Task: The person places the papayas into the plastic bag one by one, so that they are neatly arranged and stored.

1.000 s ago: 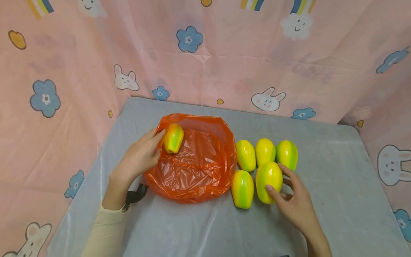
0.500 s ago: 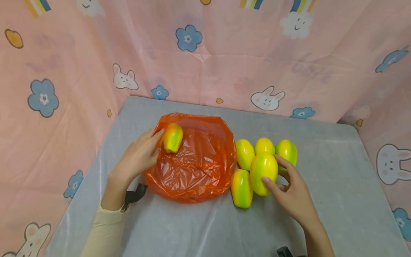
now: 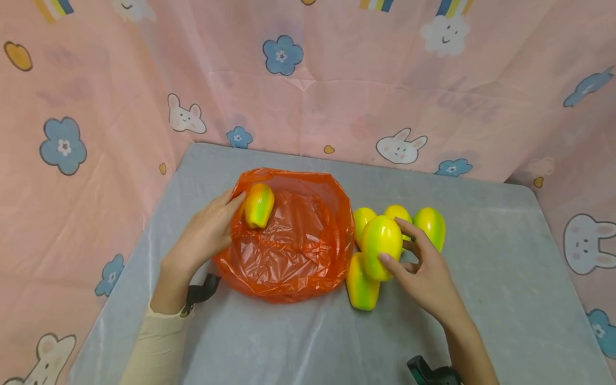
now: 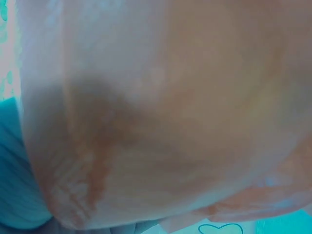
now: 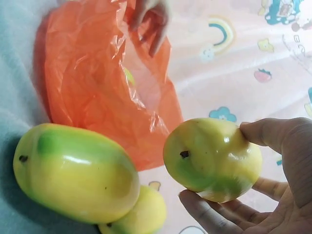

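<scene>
An orange-red plastic bag lies with its mouth wide on the table. My left hand holds the bag's left rim. Just inside that rim rests a glossy yellow-green papaya with an orange blush. My right hand grips another papaya between thumb and fingers, raised right of the bag. Behind and below it are several more papayas, partly covered in the head view. In the right wrist view the gripped papaya shows a dark stem spot. Blurred, hazy film fills most of the left wrist view.
The grey table extends to the right of the fruit and in front of the bag. A pink patterned curtain hangs behind and at both sides. Black wrist gear sits at the left wrist, and more by the right.
My right hand has lifted the papaya and carried it left and away from me, over the others, toward the bag. The left hand and the bag stay nearly still.
</scene>
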### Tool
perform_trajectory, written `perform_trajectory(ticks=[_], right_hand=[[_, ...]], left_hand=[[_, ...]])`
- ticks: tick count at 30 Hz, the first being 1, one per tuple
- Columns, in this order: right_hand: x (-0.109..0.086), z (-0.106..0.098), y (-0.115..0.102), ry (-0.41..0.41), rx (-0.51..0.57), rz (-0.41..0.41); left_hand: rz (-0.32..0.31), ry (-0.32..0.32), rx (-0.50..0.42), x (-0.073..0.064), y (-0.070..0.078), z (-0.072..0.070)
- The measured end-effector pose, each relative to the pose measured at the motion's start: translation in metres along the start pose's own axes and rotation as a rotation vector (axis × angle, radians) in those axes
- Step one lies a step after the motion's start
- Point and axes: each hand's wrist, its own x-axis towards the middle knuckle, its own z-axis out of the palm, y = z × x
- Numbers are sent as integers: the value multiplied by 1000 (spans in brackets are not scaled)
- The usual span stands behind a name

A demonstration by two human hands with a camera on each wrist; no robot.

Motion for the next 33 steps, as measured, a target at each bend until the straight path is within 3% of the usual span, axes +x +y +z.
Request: perform_trajectory(ticks=[7, 18, 33], right_hand=[[8, 4, -5, -16, -8, -17], [24, 20, -17, -81, 92, -74], [51, 28, -36, -114, 37, -78]], left_hand=[[-3, 6, -16, 1, 1, 2], [-4, -2, 33, -2, 2, -1], [24, 22, 53, 2, 0, 0]])
